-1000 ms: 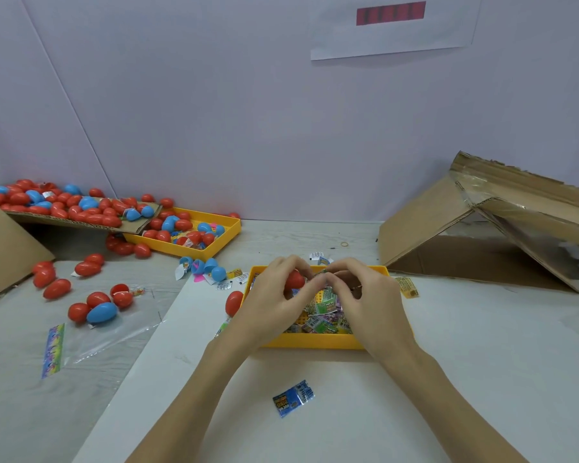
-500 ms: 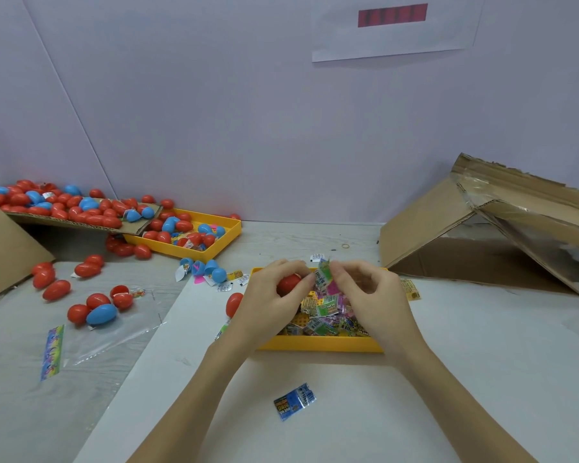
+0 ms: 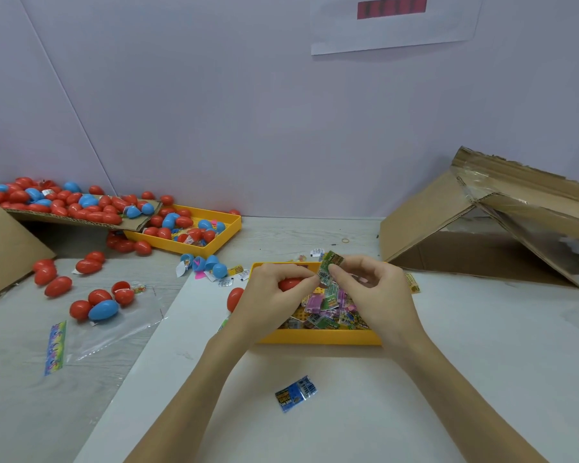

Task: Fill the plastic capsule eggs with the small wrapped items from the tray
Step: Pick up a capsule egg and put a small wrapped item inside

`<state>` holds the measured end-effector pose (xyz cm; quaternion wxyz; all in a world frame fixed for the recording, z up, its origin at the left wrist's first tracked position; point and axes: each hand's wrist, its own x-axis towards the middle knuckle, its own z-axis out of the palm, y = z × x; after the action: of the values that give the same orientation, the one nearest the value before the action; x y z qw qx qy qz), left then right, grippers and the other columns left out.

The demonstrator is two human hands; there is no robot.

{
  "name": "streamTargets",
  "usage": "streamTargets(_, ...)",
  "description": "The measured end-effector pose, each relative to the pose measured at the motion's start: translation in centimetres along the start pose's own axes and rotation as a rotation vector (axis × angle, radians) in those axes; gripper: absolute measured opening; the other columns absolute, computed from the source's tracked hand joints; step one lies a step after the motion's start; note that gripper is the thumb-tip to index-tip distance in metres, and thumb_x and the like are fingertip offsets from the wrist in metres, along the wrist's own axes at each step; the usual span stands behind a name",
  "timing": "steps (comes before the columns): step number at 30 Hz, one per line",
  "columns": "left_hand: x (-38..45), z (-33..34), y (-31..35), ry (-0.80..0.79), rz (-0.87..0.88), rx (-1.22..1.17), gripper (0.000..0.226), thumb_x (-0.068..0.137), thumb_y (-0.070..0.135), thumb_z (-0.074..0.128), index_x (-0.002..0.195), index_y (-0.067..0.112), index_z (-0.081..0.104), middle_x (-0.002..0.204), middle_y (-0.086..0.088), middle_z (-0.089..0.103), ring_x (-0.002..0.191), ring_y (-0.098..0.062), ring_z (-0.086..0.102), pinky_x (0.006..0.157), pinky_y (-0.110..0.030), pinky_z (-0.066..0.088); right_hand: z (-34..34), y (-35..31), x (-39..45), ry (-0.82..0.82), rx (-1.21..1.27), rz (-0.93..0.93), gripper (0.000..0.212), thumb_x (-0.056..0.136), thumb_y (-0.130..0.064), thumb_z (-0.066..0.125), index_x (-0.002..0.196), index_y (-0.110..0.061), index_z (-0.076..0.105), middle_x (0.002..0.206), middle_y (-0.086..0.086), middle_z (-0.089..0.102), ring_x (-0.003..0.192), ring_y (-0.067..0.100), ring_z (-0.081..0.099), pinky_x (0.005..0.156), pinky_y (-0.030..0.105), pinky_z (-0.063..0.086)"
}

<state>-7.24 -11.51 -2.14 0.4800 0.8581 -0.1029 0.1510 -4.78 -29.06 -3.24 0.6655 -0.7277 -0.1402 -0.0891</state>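
Observation:
A yellow tray (image 3: 318, 338) in front of me holds several small wrapped packets (image 3: 328, 305). My left hand (image 3: 274, 295) grips a red capsule egg (image 3: 290, 283) over the tray's left side. My right hand (image 3: 368, 292) pinches a green wrapped packet (image 3: 328, 270) between thumb and fingers, right beside the egg and just above the tray. Both hands meet at the packet. The egg is mostly hidden by my fingers.
Another red egg (image 3: 234, 298) lies left of the tray. A blue packet (image 3: 296, 393) lies near me. A second yellow tray (image 3: 228, 236) and cardboard flap (image 3: 81, 219) at back left carry several red and blue eggs. Loose eggs and a plastic bag (image 3: 114, 325) lie left. A cardboard box (image 3: 482, 228) stands right.
My right hand has lifted a green packet out of the tray and brought it up beside the red egg in my left hand. Both hands rose slightly.

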Motion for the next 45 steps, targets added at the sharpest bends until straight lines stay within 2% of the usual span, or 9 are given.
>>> streamTargets(7,0.0,0.2,-0.4,-0.014,0.015,0.037,0.026,0.098,0.02,0.063,0.079,0.028,0.078,0.08,0.011,0.069,0.079,-0.007,0.062,0.061,-0.013,0.049,0.2,-0.1,-0.3,0.014,0.023,-0.023,0.028,0.099,-0.017,0.066,0.084,-0.039,0.074,0.088,0.008,0.076,0.085,0.023,0.071,0.078,0.029,0.059)
streamTargets(12,0.1,0.1,-0.5,-0.022,-0.035,0.039,0.029,0.097,0.017,0.062,0.073,0.026,0.075,0.081,0.01,0.069,0.08,-0.006,0.061,0.062,-0.013,0.05,0.2,0.2,-0.2,0.017,-0.05,-0.006,0.025,0.103,-0.024,0.057,0.119,-0.02,0.076,0.095,-0.006,0.079,0.09,0.015,0.073,0.083,0.035,0.062)
streamTargets(21,0.1,-0.5,-0.8,-0.056,-0.002,0.063,0.027,0.092,0.016,0.062,0.07,0.029,0.071,0.077,0.011,0.07,0.081,-0.006,0.065,0.067,-0.015,0.054,-0.3,0.2,-0.1,-0.115,-0.351,-0.148,0.023,0.093,-0.014,0.073,0.115,-0.022,0.076,0.088,-0.013,0.072,0.084,0.002,0.067,0.074,0.012,0.05)
streamTargets(28,0.2,-0.5,-1.1,-0.058,0.025,0.111,0.026,0.098,0.024,0.064,0.073,0.033,0.069,0.079,0.015,0.069,0.083,-0.003,0.064,0.068,-0.014,0.053,-0.3,0.7,0.0,-0.059,-0.35,-0.107,0.007,0.094,-0.015,0.072,0.096,-0.021,0.075,0.078,-0.01,0.073,0.074,0.004,0.068,0.068,0.011,0.05)
streamTargets(33,0.0,-1.1,-0.6,-0.039,-0.01,0.119,0.024,0.099,0.027,0.063,0.075,0.031,0.068,0.079,0.018,0.067,0.082,0.003,0.062,0.065,-0.01,0.049,-0.6,0.9,0.2,-0.011,-0.255,-0.059,0.021,0.099,-0.01,0.064,0.117,-0.018,0.071,0.078,-0.005,0.076,0.075,0.005,0.073,0.069,0.021,0.059)
streamTargets(36,1.2,-1.3,-0.4,-0.027,-0.181,0.01,0.023,0.105,0.013,0.049,0.087,0.026,0.056,0.104,0.004,0.062,0.085,-0.013,0.059,0.05,-0.015,0.045,-0.8,1.0,0.2,0.02,-0.22,-0.039,0.025,0.101,-0.007,0.059,0.121,-0.019,0.069,0.079,-0.005,0.077,0.074,0.008,0.074,0.072,0.029,0.062)
streamTargets(39,0.7,-1.8,-1.0,-0.161,-0.247,-0.058,0.034,0.099,-0.011,0.034,0.091,0.021,0.042,0.114,-0.024,0.047,0.06,-0.023,0.052,0.036,-0.017,0.038,-0.8,1.1,0.2,0.032,-0.21,-0.018,0.021,0.101,-0.006,0.058,0.113,-0.018,0.07,0.078,-0.009,0.078,0.075,0.004,0.075,0.071,0.029,0.063)
streamTargets(42,0.5,-1.7,-0.6,-0.185,-0.31,-0.198,0.007,0.105,0.013,0.05,0.105,0.019,0.055,0.097,-0.009,0.064,0.064,-0.014,0.063,0.058,-0.019,0.05,-0.7,1.0,0.2,0.053,-0.162,0.02,0.01,0.099,-0.013,0.064,0.102,-0.021,0.068,0.077,-0.01,0.078,0.076,0.004,0.075,0.073,0.035,0.064)
streamTargets(45,0.3,-1.6,-1.3,-0.2,-0.231,-0.184,0.022,0.094,0.024,0.072,0.113,0.028,0.062,0.108,0.003,0.069,0.091,-0.008,0.071,0.079,-0.023,0.059,-0.7,0.8,0.2,0.058,-0.13,0.043,0.007,0.094,-0.018,0.071,0.09,-0.023,0.07,0.078,-0.004,0.077,0.078,0.012,0.075,0.078,0.045,0.063)
